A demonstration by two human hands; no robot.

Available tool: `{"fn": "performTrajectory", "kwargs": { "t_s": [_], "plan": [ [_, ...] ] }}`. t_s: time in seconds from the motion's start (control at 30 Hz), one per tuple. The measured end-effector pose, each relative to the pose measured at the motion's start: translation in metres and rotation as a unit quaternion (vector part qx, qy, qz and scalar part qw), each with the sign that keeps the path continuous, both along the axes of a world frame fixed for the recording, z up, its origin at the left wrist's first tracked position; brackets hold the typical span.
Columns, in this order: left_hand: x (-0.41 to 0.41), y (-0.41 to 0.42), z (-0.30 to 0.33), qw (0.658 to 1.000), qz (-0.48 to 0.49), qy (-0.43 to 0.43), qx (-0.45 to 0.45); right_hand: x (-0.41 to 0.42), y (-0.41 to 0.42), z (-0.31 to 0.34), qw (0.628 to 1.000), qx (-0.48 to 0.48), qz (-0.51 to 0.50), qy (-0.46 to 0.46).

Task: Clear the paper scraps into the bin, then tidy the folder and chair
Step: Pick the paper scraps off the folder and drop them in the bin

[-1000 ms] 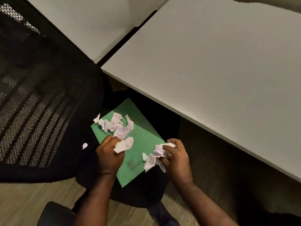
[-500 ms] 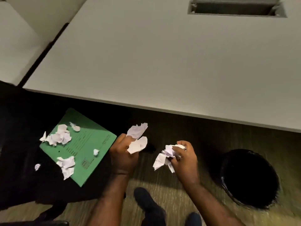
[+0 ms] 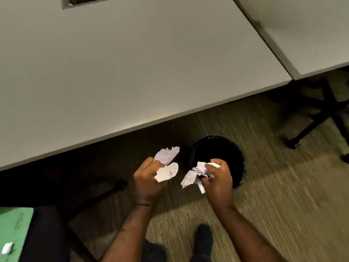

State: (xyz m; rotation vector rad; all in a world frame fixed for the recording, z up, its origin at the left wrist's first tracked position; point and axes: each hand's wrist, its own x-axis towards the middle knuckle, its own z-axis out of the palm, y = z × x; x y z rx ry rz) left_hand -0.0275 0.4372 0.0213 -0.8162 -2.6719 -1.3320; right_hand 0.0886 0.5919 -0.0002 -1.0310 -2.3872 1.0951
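Observation:
My left hand [image 3: 147,182] grips a few white paper scraps [image 3: 167,163] just left of the round black bin [image 3: 217,150] on the floor. My right hand [image 3: 219,178] holds a crumpled bunch of scraps [image 3: 194,173] over the near left part of the bin's opening. At the bottom left edge, a corner of the green folder [image 3: 13,229] shows on the dark chair seat [image 3: 49,233], with one small scrap [image 3: 7,247] lying on it. The rest of the folder is out of frame.
A grey-white desk [image 3: 132,63] fills the upper view, its front edge just beyond the bin. A second desk [image 3: 311,25] adjoins at the right, with a black chair base [image 3: 321,118] under it. My dark shoes [image 3: 203,241] stand on striped carpet.
The view has swung right from the chair and folder to the bin. Both hands carried their scraps along; the right hand is over the bin now.

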Motion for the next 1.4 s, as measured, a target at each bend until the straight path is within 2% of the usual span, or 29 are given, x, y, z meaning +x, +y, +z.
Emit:
{"fn": "performTrajectory", "kwargs": {
  "t_s": [0.17,0.33,0.43,0.57,0.63,0.7,0.77,0.83,0.93,1.13,1.23,1.4],
  "plan": [
    [0.028,0.087,-0.032,0.995,-0.085,-0.039,0.042,0.034,0.060,-0.033,0.998,-0.003,-0.058,-0.020],
    [0.049,0.144,-0.081,0.982,-0.169,-0.084,0.001,0.052,0.107,-0.064,0.998,0.043,-0.034,-0.018],
    [0.055,0.172,-0.112,0.975,-0.173,-0.130,-0.057,0.060,0.133,-0.098,0.997,0.005,-0.002,-0.080],
    [0.059,0.207,-0.151,0.962,-0.126,-0.182,-0.160,0.058,0.150,-0.135,0.985,-0.066,0.016,-0.161],
    [0.058,0.223,-0.163,0.950,-0.107,-0.211,-0.204,0.052,0.156,-0.147,0.982,-0.076,0.011,-0.172],
    [0.058,0.231,-0.176,0.933,-0.127,-0.220,-0.256,0.046,0.158,-0.154,0.980,-0.056,0.022,-0.191],
    [0.057,0.230,-0.183,0.917,-0.151,-0.226,-0.292,0.043,0.158,-0.158,0.973,-0.029,0.047,-0.224],
    [0.056,0.225,-0.186,0.913,-0.160,-0.250,-0.280,0.043,0.156,-0.156,0.965,-0.030,0.053,-0.256],
    [0.052,0.216,-0.185,0.910,-0.168,-0.240,-0.294,0.042,0.153,-0.147,0.960,-0.032,0.056,-0.272],
    [0.042,0.193,-0.165,0.930,-0.161,-0.179,-0.276,0.035,0.134,-0.121,0.968,-0.001,0.032,-0.248],
    [0.037,0.162,-0.144,0.944,-0.121,-0.182,-0.247,0.028,0.111,-0.104,0.973,0.014,0.045,-0.227],
    [0.030,0.079,-0.101,0.955,0.028,-0.214,-0.206,0.010,0.048,-0.070,0.971,0.027,0.111,-0.210]
  ]
}}
